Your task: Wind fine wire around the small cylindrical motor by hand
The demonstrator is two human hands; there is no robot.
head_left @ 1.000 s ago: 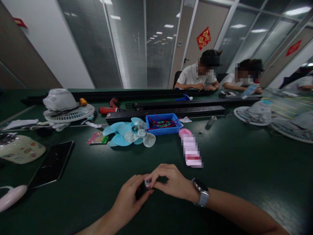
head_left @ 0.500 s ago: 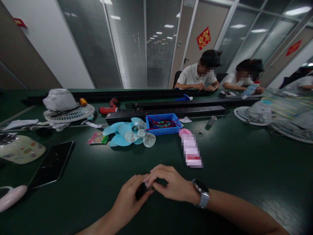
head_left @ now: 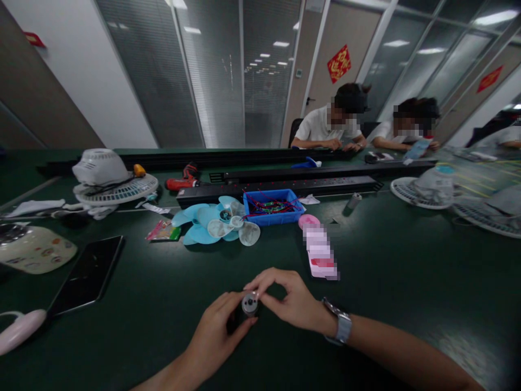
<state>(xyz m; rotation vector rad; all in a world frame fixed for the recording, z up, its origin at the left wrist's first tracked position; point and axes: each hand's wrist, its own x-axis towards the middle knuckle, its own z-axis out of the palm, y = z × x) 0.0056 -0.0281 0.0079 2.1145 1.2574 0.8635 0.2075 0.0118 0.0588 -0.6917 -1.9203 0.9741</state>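
Observation:
My left hand (head_left: 217, 326) grips a small round metal motor (head_left: 249, 305) between thumb and fingers, its flat end with a central shaft hole facing up toward me. The fingers and thumb of my right hand (head_left: 291, 304) are pinched together at the motor's upper right rim. Whatever lies between those fingertips is too small to make out. On that wrist sits a watch (head_left: 341, 321) with a grey strap. Beyond my hands lie blue fan blades (head_left: 199, 222), a smaller grey-white fan blade (head_left: 248, 232) and a blue bin (head_left: 277, 218) of wires and circuit boards.
A pink handheld thing (head_left: 321, 260), partly blurred out, lies ahead on the right. Another small metal cylinder (head_left: 355, 201) stands behind it. To the left are a black tablet (head_left: 87, 274) and a fan housing (head_left: 101, 168). A red drill (head_left: 179, 183) lies near long black rails (head_left: 280, 187). People sit opposite.
My right hand has shifted slightly up and right, uncovering the motor's end face. The wrist has turned, so the watch shows more from its side. My left hand keeps its hold.

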